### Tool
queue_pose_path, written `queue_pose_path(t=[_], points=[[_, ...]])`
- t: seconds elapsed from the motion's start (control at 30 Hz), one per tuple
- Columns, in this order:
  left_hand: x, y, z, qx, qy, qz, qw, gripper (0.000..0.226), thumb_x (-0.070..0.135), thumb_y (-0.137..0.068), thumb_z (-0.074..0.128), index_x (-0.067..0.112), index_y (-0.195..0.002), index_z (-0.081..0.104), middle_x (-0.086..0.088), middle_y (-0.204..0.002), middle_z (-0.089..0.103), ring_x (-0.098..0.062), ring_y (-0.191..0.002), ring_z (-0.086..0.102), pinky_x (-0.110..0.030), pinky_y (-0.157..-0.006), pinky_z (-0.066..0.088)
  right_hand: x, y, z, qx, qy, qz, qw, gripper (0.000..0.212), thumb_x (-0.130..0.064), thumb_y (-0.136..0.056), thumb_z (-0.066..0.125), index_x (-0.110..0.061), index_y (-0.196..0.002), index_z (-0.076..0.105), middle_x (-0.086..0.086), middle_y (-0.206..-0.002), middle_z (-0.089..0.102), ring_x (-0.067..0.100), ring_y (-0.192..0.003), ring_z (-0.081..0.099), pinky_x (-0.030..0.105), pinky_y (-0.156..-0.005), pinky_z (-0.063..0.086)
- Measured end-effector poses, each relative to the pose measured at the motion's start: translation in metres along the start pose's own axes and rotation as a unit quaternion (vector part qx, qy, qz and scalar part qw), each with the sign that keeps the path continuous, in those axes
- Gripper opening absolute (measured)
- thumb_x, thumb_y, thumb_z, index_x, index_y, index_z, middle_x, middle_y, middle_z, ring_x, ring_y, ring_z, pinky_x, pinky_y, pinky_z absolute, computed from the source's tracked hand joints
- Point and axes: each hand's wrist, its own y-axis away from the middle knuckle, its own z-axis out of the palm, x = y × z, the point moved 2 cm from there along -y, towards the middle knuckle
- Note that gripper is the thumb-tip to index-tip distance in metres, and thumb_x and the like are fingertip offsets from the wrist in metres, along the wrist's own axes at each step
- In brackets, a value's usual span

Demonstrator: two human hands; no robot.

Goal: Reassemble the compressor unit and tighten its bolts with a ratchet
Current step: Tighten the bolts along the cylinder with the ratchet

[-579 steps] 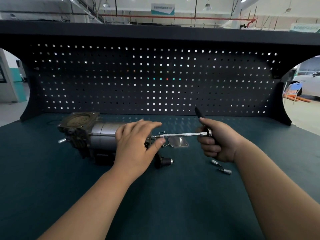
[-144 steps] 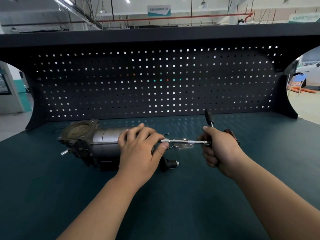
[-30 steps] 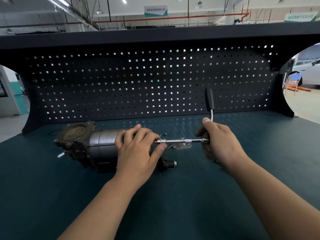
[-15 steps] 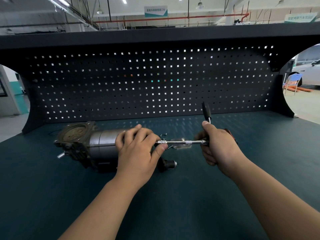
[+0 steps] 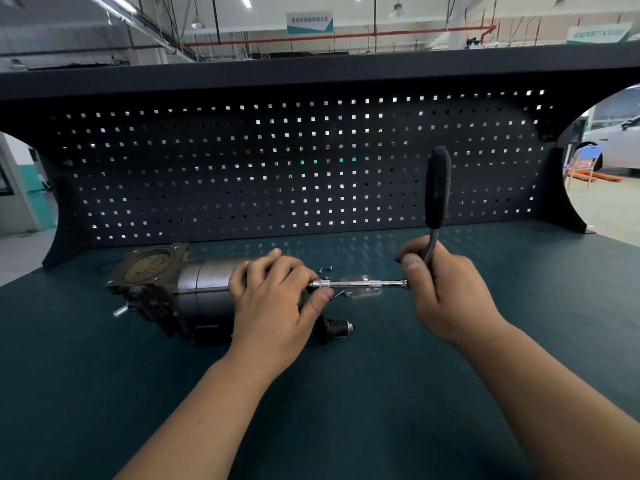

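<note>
Firstly, the compressor (image 5: 204, 285) lies on its side on the tabletop (image 5: 346, 393), left of centre, with its flanged end turned up and to the left. Nothing clamps it, so a hard pull could roll or skid it. The left hand (image 5: 273, 303) lies curled over its right end, thumb just under the near tip of the extension bar (image 5: 360, 283). The bolt itself is hidden behind those fingers, so I cannot tell whether the socket sits square on it. If it sits crooked, the socket may slip off and round the head, or pinch the thumb. Loose screws (image 5: 325, 269) and a small metal plate (image 5: 363, 293) lie just behind and under the bar, and a knock could scatter them. The right hand (image 5: 446, 296) grips the ratchet (image 5: 437, 188) low, close to its head, with the black handle standing upright above the fist. Held so short it gives little leverage, and any sideways push would likely tilt the long bar off the bolt.
</note>
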Motion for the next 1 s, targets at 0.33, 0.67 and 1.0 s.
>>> queue_pose_path(t=[0.33, 0.67, 1.0], points=[[-0.002, 0.000, 0.001, -0.010, 0.004, 0.002, 1.000, 0.042, 0.062, -0.087, 0.037, 0.029, -0.091, 0.064, 0.015, -0.104, 0.060, -0.016, -0.122, 0.032, -0.034, -0.097, 0.014, 0.001, -0.004, 0.006, -0.020, -0.099, 0.186, 0.977, 0.033, -0.040, -0.096, 0.040, -0.025, -0.072, 0.057, -0.021, -0.054, 0.056, 0.000, -0.053, 0.050, 0.026, -0.053, 0.035], [0.002, -0.001, -0.001, 0.011, -0.009, -0.012, 1.000, 0.042, 0.061, -0.087, 0.038, 0.027, -0.079, 0.061, 0.014, -0.096, 0.061, -0.021, -0.116, 0.041, -0.035, -0.093, 0.017, -0.001, -0.008, 0.014, -0.128, -0.336, 0.455, 0.814, 0.040, -0.041, -0.099, 0.039, -0.014, -0.070, 0.050, 0.001, -0.042, 0.025, 0.015, -0.031, 0.020, 0.018, -0.036, 0.020], [0.002, -0.003, -0.002, -0.015, -0.010, -0.014, 1.000, 0.046, 0.062, -0.088, 0.033, 0.026, -0.079, 0.060, 0.014, -0.097, 0.060, -0.022, -0.119, 0.041, -0.036, -0.094, 0.016, -0.002, -0.010, 0.010, -0.096, -0.210, 0.389, 0.892, 0.041, -0.040, -0.096, 0.040, -0.014, -0.071, 0.058, -0.005, -0.038, 0.038, 0.012, -0.031, 0.034, 0.024, -0.046, 0.027]])
